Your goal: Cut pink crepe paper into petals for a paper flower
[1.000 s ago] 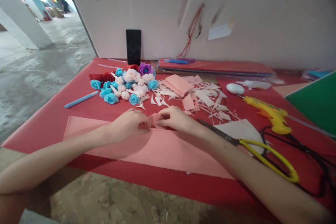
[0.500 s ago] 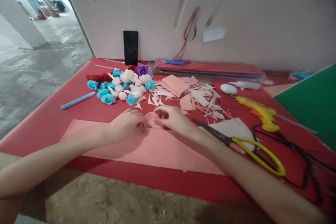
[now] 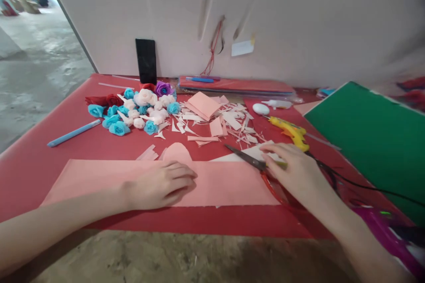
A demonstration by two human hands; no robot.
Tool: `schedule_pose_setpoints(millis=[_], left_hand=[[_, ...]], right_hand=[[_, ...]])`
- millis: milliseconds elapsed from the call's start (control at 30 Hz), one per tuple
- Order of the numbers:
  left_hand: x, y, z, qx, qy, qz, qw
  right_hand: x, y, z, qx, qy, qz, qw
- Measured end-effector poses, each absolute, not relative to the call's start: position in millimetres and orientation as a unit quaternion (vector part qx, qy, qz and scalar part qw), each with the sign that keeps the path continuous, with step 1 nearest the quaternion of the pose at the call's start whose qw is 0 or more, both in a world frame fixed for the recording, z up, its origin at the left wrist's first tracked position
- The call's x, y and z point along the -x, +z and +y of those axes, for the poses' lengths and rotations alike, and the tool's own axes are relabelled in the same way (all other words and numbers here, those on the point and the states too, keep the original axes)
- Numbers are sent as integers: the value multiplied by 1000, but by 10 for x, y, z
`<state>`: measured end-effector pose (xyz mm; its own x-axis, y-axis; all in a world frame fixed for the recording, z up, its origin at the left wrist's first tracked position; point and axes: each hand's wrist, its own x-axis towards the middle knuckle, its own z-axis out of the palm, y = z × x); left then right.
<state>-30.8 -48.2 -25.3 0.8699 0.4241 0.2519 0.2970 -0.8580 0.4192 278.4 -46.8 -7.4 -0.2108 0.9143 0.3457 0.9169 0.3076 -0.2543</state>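
My left hand [image 3: 171,183] lies palm-down on a long pink paper sheet [image 3: 229,181], its fingers loosely bent and holding nothing. Just beyond it, a round-ended pink paper piece [image 3: 177,152] sticks up past the sheet's far edge. To the right, my right hand [image 3: 292,163] is around the handle of the scissors [image 3: 247,158], with thumb and fingers on either side of a yellow part. A red handle loop hangs below, and the dark blades point left. The hand partly hides the handles. Under the blades is a white paper piece [image 3: 222,158].
Paper roses [image 3: 144,97], a blue pen [image 3: 73,133] and paper scraps [image 3: 232,119] lie on the red table [image 3: 133,143]. A phone [image 3: 146,61] leans on the wall. At right are a yellow glue gun [image 3: 288,131] with its cord and a green board [image 3: 368,137].
My right hand has left the small pink piece and moved right to the scissors, whose handles have turned. My left hand has drawn back onto the sheet. The view has swung right.
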Motion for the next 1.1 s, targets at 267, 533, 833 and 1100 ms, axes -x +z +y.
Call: schedule_pose_setpoints(millis=[267, 533, 833, 1100], left_hand=[[246, -286, -592, -968, 195, 137, 73], [-71, -235, -817, -981, 133, 130, -60], [-118, -182, -891, -968, 112, 140, -173], [-300, -156, -869, -971, 55, 152, -178]], right_hand=[[-3104, -270, -649, 574, 20, -806, 140], [-3074, -417, -679, 595, -47, -796, 101], [-2939, -415, -719, 589, -109, -795, 94], [-2857, -388, -772, 594, -134, -788, 93]])
